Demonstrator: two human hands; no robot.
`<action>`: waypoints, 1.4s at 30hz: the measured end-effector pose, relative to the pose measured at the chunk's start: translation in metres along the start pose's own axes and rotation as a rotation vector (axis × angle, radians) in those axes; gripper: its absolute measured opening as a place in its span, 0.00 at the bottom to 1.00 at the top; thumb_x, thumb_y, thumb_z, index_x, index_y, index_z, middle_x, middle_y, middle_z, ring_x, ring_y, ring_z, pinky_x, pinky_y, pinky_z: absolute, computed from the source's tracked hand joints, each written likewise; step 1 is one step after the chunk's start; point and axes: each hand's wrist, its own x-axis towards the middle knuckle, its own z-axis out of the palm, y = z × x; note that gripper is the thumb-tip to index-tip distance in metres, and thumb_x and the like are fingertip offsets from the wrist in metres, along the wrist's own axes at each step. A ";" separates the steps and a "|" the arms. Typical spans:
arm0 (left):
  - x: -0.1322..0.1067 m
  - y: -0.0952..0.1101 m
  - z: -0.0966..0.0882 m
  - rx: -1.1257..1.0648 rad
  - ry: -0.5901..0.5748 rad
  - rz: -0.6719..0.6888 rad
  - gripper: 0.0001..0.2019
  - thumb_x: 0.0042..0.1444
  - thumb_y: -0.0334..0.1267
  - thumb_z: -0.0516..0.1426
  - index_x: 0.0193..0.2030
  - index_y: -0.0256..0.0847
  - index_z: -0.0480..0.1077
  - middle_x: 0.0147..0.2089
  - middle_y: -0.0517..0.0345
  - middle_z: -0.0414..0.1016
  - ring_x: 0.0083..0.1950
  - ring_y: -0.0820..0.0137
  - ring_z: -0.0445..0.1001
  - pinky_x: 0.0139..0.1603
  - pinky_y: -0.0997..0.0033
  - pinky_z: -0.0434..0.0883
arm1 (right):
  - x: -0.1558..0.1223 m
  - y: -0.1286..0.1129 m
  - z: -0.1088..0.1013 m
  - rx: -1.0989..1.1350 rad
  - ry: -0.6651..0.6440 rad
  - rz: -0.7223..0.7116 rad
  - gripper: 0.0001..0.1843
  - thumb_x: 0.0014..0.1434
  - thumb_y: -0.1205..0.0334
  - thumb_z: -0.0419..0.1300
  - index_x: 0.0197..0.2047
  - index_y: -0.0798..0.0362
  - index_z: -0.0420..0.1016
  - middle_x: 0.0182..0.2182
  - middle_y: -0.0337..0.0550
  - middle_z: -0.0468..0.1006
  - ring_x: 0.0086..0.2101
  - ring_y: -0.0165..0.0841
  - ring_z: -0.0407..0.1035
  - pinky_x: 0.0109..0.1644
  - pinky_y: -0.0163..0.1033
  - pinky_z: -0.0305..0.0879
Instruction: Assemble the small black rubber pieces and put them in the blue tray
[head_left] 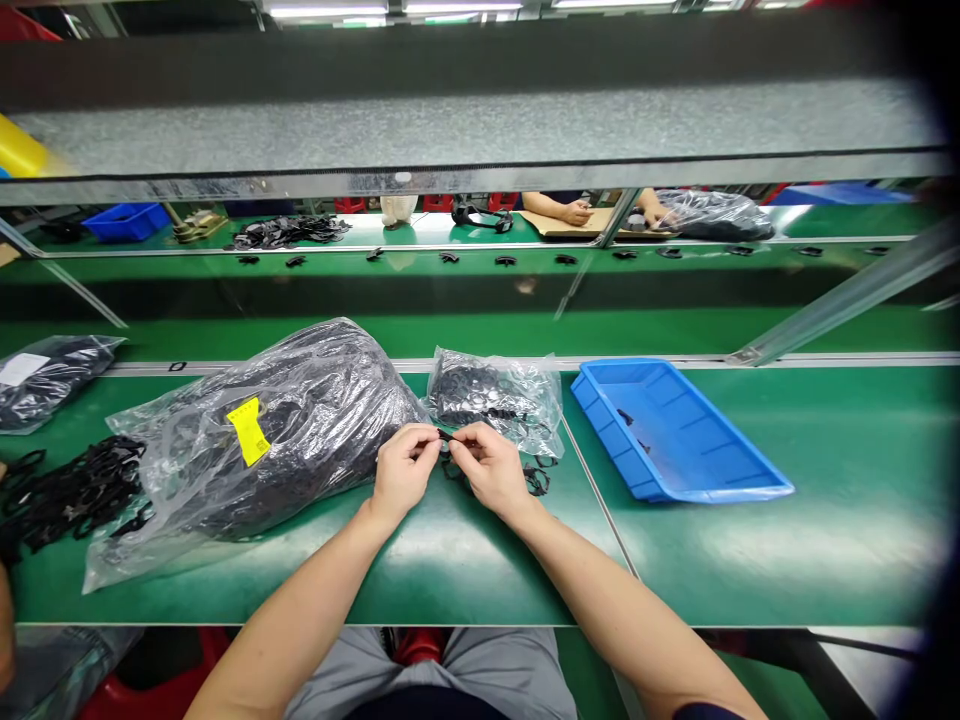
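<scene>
My left hand [403, 470] and my right hand [491, 466] meet over the green table [465, 570], both pinching one small black part [446, 436] between their fingertips. Right behind them lies a small clear bag [499, 395] of black parts. A large clear bag [285, 430] full of black parts, with a yellow tag [247, 430], lies to the left and touches my left hand. A few loose black parts [536, 480] lie just right of my right hand.
A blue tray [675, 435], nearly bare, sits to the right. A loose pile of black parts [71, 490] lies at the left, with another bag [45, 375] behind. Beyond a conveyor belt [480, 290], another person's hands [577, 210] work on cardboard.
</scene>
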 end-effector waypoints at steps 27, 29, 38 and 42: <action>0.008 0.000 -0.002 -0.333 -0.041 -0.409 0.10 0.50 0.38 0.61 0.37 0.36 0.72 0.33 0.56 0.75 0.32 0.72 0.75 0.33 0.72 0.75 | 0.002 -0.006 -0.005 -0.023 -0.061 -0.073 0.05 0.60 0.63 0.56 0.34 0.50 0.73 0.29 0.42 0.74 0.31 0.33 0.68 0.35 0.38 0.67; 0.010 0.002 -0.003 -0.362 -0.073 -0.450 0.11 0.50 0.39 0.62 0.39 0.36 0.73 0.33 0.55 0.76 0.32 0.71 0.75 0.33 0.72 0.75 | 0.002 -0.005 -0.004 -0.010 -0.070 -0.063 0.05 0.60 0.63 0.57 0.34 0.50 0.73 0.30 0.42 0.74 0.31 0.33 0.69 0.35 0.38 0.68; 0.007 0.003 0.002 -0.432 -0.133 -0.482 0.14 0.49 0.40 0.64 0.41 0.36 0.72 0.34 0.55 0.76 0.33 0.71 0.76 0.35 0.71 0.75 | 0.007 0.005 0.000 0.400 -0.039 0.372 0.13 0.54 0.51 0.63 0.34 0.53 0.70 0.24 0.39 0.75 0.22 0.31 0.69 0.29 0.37 0.69; 0.006 0.000 0.001 -0.297 -0.111 -0.417 0.14 0.52 0.40 0.61 0.45 0.36 0.73 0.35 0.54 0.76 0.32 0.72 0.75 0.34 0.70 0.74 | 0.010 0.008 -0.004 0.405 -0.089 0.392 0.14 0.52 0.53 0.64 0.36 0.53 0.71 0.28 0.42 0.77 0.27 0.33 0.72 0.32 0.39 0.71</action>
